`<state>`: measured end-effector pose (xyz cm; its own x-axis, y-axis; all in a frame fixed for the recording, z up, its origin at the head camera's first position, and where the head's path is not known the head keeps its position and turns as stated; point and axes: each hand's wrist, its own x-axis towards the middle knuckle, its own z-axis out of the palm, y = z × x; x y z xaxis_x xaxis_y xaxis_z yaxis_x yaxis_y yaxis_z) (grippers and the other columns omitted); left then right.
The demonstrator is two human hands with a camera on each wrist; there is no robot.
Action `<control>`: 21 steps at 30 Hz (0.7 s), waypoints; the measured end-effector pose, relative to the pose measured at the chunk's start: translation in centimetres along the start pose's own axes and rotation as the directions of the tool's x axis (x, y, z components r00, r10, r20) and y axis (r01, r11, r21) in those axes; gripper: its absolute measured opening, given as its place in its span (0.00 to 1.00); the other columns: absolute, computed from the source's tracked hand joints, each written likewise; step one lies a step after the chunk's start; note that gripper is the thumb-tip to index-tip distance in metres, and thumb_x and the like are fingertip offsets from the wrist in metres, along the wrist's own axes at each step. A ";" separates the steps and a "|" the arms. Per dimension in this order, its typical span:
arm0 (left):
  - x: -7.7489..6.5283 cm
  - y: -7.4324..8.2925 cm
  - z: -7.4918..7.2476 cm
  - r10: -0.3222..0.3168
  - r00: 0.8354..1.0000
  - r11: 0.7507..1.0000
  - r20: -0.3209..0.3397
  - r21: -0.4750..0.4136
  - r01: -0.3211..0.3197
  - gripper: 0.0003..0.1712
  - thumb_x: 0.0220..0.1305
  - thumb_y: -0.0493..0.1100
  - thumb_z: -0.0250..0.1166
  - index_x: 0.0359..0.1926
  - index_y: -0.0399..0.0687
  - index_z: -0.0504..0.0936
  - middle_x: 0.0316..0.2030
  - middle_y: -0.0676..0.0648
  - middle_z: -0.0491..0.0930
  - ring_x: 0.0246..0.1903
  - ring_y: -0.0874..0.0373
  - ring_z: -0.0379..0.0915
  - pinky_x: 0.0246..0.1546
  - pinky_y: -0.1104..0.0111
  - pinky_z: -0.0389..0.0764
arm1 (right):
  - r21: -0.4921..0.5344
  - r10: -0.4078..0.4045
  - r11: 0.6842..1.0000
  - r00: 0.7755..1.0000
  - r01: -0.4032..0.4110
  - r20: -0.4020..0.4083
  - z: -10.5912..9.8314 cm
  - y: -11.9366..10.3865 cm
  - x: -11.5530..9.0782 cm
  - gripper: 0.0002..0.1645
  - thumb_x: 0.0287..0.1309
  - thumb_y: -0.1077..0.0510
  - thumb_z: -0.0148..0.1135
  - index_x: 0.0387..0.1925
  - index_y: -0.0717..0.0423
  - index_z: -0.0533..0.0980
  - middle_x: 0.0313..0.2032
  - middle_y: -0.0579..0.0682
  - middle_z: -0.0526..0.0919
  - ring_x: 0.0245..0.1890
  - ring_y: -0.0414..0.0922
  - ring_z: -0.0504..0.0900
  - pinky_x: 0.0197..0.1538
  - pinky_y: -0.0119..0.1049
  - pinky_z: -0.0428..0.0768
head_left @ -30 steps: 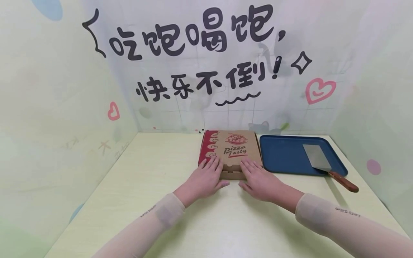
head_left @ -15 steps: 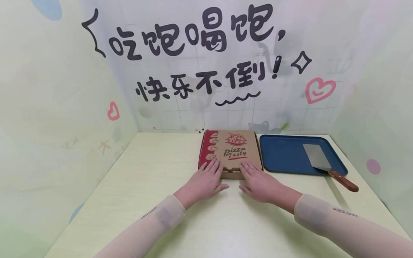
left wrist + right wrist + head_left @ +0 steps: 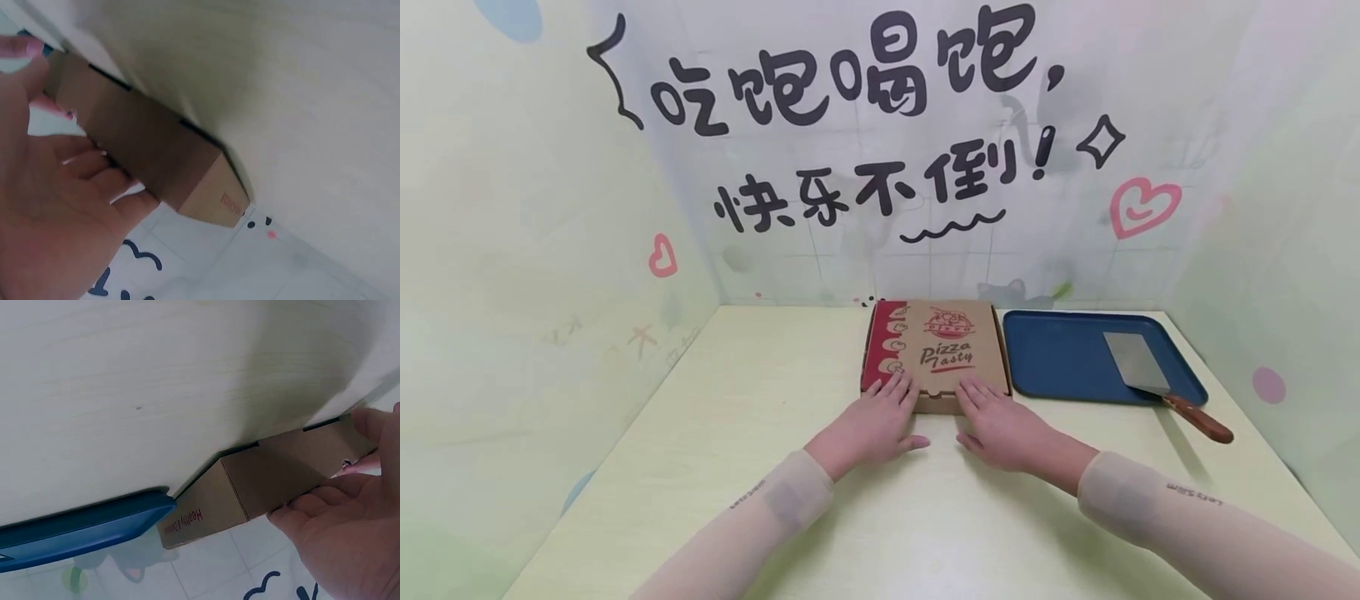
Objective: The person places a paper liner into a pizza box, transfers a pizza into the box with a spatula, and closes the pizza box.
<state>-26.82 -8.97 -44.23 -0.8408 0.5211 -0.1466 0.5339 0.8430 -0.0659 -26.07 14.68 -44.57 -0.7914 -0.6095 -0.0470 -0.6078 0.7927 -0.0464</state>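
Note:
A pizza box (image 3: 955, 333), brown with a red strip and printed "Pizza Tasty", lies with its lid down at the back middle of the table. The left hand (image 3: 872, 425) rests its straight fingers on the lid's front left edge; its thumb is held out to the side. Mirroring it, the right hand (image 3: 1006, 427) has its fingers flat on the front right edge. Between them shows a small tab at the middle of the front edge. Seen from the left wrist, the box's front wall (image 3: 144, 137) faces the palm. Red lettering marks the side wall (image 3: 200, 515) in the right wrist view.
Right beside the box is a blue tray (image 3: 1052, 358). A turner (image 3: 1137, 364) with a broad metal blade and wooden handle lies across it, the handle sticking out over the tray's front right rim. Printed walls (image 3: 820, 275) enclose the table (image 3: 760, 375) at the back and sides.
The lid's front edge has come down and the gap above the front wall has narrowed. Both hands have stayed at the front corners, moving only slightly.

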 end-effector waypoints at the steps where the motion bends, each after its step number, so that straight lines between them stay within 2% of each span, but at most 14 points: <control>1: 0.1 0.0 -0.2 0.000 1.000 1.000 0.009 -0.009 0.000 0.54 0.76 0.73 0.53 0.85 0.42 0.53 0.86 0.39 0.48 0.86 0.44 0.42 0.83 0.48 0.57 | -0.007 0.000 1.000 1.000 0.000 0.006 -0.1 0.1 0.1 0.46 0.77 0.45 0.61 0.77 0.75 0.60 0.80 0.72 0.59 0.82 0.67 0.59 0.82 0.60 0.62; 5: 0.8 0.0 -1.0 -0.009 0.999 0.998 0.038 -0.063 0.012 0.51 0.78 0.68 0.55 0.84 0.39 0.54 0.85 0.38 0.48 0.86 0.42 0.43 0.83 0.45 0.56 | 0.006 0.000 1.000 1.000 0.000 0.030 -0.7 0.6 0.7 0.48 0.74 0.44 0.63 0.77 0.75 0.61 0.79 0.73 0.60 0.81 0.67 0.60 0.81 0.60 0.63; 9: 1.6 -0.1 -1.3 -0.050 0.997 0.991 0.060 -0.119 0.057 0.46 0.81 0.63 0.54 0.84 0.39 0.54 0.85 0.38 0.49 0.86 0.42 0.42 0.83 0.45 0.55 | 0.069 0.009 0.998 0.999 -0.012 0.045 -1.4 1.2 1.4 0.47 0.73 0.45 0.65 0.77 0.75 0.62 0.79 0.72 0.61 0.81 0.67 0.62 0.80 0.60 0.65; 12: 2.2 -0.1 -1.2 -0.087 0.993 0.970 0.075 -0.221 0.101 0.44 0.81 0.62 0.55 0.84 0.41 0.56 0.85 0.39 0.49 0.86 0.44 0.42 0.85 0.47 0.51 | 0.130 0.035 0.991 0.998 -0.043 0.061 -1.5 1.5 1.7 0.46 0.73 0.46 0.65 0.77 0.72 0.62 0.80 0.70 0.61 0.81 0.66 0.62 0.80 0.59 0.65; 15: 2.8 0.0 -1.2 -0.097 0.992 0.944 0.074 -0.310 0.116 0.44 0.82 0.61 0.54 0.83 0.39 0.57 0.85 0.38 0.50 0.86 0.45 0.42 0.86 0.48 0.48 | 0.182 0.075 0.980 0.995 -0.086 0.070 -1.4 2.0 1.7 0.45 0.73 0.47 0.65 0.78 0.70 0.63 0.80 0.68 0.61 0.81 0.64 0.61 0.80 0.59 0.65; 19: 3.3 -0.1 -1.3 -0.119 0.992 0.922 0.051 -0.365 0.130 0.45 0.82 0.63 0.54 0.83 0.38 0.57 0.85 0.38 0.51 0.86 0.44 0.43 0.86 0.48 0.48 | 0.224 0.100 0.969 0.994 -0.108 0.046 -1.1 2.4 2.0 0.44 0.74 0.48 0.64 0.79 0.69 0.62 0.81 0.67 0.60 0.82 0.64 0.60 0.81 0.60 0.64; 21: 3.3 -0.4 -1.2 -0.143 0.989 0.903 0.031 -0.406 0.143 0.45 0.82 0.64 0.53 0.83 0.39 0.58 0.85 0.38 0.52 0.86 0.45 0.44 0.86 0.49 0.49 | 0.226 0.098 0.969 0.995 -0.104 0.034 -0.8 2.4 2.2 0.44 0.75 0.47 0.63 0.79 0.68 0.61 0.82 0.67 0.58 0.82 0.65 0.59 0.81 0.61 0.62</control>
<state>-29.96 -7.42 -43.53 -0.9053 0.3908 -0.1663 0.3254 0.8898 0.3198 -29.29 15.22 -44.01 -0.8447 -0.5285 -0.0851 -0.4919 0.8291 -0.2658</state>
